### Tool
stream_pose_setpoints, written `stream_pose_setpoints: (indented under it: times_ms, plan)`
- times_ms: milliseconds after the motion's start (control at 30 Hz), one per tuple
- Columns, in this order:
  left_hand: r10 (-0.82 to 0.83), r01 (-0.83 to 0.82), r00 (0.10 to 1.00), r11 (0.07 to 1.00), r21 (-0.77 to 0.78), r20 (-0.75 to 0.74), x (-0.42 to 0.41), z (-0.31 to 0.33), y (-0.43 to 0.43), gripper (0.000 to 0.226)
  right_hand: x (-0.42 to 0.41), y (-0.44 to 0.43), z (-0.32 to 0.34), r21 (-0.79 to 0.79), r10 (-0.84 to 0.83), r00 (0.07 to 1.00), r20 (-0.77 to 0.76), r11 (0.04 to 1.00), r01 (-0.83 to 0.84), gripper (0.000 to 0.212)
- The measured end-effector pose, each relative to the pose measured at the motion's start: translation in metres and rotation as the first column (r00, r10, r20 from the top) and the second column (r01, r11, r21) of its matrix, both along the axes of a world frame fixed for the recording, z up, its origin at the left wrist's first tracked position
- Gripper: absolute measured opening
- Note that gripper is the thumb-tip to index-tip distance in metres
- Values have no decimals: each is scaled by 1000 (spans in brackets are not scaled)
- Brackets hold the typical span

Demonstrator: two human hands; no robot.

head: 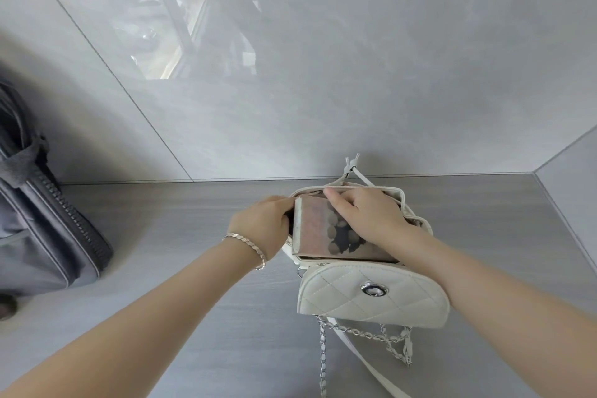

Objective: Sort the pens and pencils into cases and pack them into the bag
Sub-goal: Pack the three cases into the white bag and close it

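Observation:
A small cream quilted bag (371, 296) with a silver clasp and chain strap stands on the grey counter, its flap folded toward me. A flat rectangular case (318, 229), pinkish with a dark paw-like print, sits in the bag's open mouth, partly sunk inside. My left hand (263, 226), with a bracelet on the wrist, grips the case's left edge and the bag's rim there. Over the case's top right part lies my right hand (368, 216), fingers reaching to the far rim. No pens or pencils are visible.
A dark grey zippered bag (45, 229) lies at the left edge of the counter (193, 236). A glossy grey tiled wall (323, 74) rises right behind the cream bag. The cream bag's chain and strap (365, 352) trail toward me.

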State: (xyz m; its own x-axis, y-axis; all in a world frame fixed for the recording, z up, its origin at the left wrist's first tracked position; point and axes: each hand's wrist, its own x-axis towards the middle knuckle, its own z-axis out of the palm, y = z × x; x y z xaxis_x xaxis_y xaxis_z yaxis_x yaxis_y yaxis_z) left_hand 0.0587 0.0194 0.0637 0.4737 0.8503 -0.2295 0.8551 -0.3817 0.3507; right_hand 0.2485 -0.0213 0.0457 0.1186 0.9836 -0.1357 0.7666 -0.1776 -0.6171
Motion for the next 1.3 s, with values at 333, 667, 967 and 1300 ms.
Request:
stream_pose_setpoints:
  times_ms: [333, 667, 967, 1300]
  plan:
    - [255, -250, 967, 944, -216, -7, -1, -5, -2, 31, -1, 4, -7, 39, -114, 991, 69, 993, 112, 57]
    - [365, -217, 913, 813, -541, 183, 0, 4, -14, 65, -4, 1, -11, 176, -87, 961, 263, 984, 41, 65]
    - [348, -173, 888, 859, -482, 301, 10, 10, -23, 50, 1, -21, -15, 355, 9, 856, 517, 908, -224, 54]
    - [-44, 80, 992, 948, 307, -122, 20, 7, -24, 15, -7, -31, -33, 432, 112, 721, 683, 734, -524, 62]
